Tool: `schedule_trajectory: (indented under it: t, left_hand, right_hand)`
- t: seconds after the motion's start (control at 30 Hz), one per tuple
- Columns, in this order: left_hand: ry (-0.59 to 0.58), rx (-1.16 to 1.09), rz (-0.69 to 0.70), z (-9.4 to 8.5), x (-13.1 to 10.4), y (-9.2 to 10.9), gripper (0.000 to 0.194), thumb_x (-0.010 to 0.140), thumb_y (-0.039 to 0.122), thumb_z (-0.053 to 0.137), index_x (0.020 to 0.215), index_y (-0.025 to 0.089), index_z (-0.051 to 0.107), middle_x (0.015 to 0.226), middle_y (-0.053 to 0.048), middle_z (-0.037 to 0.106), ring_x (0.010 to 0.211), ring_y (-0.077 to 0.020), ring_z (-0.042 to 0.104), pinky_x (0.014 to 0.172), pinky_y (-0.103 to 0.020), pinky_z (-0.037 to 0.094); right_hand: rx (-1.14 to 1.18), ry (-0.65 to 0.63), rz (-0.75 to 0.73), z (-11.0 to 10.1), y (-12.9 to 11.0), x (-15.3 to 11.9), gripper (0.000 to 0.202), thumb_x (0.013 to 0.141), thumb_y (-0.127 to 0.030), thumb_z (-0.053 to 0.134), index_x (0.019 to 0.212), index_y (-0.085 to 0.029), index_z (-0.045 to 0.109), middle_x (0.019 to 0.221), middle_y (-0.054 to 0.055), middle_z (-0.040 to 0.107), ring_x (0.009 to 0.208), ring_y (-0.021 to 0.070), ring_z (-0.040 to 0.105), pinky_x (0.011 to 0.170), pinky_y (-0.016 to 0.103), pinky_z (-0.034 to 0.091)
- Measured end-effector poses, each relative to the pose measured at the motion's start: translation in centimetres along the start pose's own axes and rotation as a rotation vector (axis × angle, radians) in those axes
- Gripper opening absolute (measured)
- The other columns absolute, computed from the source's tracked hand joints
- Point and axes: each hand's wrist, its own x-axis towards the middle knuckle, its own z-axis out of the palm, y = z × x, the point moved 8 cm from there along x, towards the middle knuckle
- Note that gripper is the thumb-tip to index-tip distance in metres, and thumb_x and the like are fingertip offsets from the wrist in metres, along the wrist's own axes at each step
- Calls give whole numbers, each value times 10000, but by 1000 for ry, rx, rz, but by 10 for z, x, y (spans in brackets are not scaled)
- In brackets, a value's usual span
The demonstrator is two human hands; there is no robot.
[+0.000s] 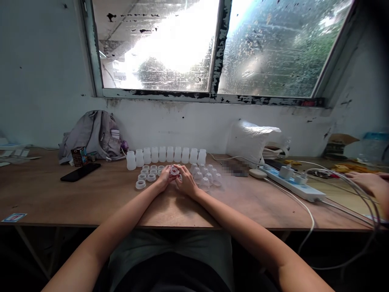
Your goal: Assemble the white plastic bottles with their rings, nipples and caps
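Evidently, the left hand (165, 178) and right hand (187, 183) share a narrow grip on a translucent ring (174, 170), held up over the middle of the table (106, 190), nearer its far edge, just in front of the row of bottles (162, 154). It looks light and probably fairly stiff, likely a little slick rather than fragile; the outer rim seems the best hold, with light, opposed fingertips. Loose rings (140, 185) lie toward the table's left edge, clear domes (204, 183) toward its right.

Workshop: wooden bench (75, 202), lined-up bottles (170, 154)
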Motion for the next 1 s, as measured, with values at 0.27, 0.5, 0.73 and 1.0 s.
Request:
schedule_trajectory:
  t: [0.27,0.5,0.73,1.0]
  left_hand:
    - [15,-22,14,-2,1,1,126,833,243,410,871,163,499,839,-35,578,569,-84,582,585,-232,487]
    - [9,28,41,-1,0,8,192,848,269,384,891,159,535,812,-28,571,558,-65,559,542,-182,470]
    - [-14,40,59,2,-2,10,218,853,276,370,916,141,530,829,-36,572,576,-68,553,575,-199,478]
    - [-100,51,92,7,0,5,230,797,345,471,887,155,562,846,-45,578,635,-87,565,626,-234,488]
  right_hand:
    - [-17,-79,-31,5,1,-1,511,676,-77,445,1175,-185,417,1096,73,521,968,175,475,864,318,385]
    - [-62,-106,-12,7,1,-1,478,731,-120,441,1202,-195,402,1090,55,560,911,178,494,823,313,389]
    - [-97,-41,23,3,9,3,282,824,-135,340,1040,-201,511,941,36,618,839,159,539,826,310,350]
    - [-81,95,101,-10,11,2,147,798,-176,404,878,-195,526,907,46,523,759,138,533,737,267,399]
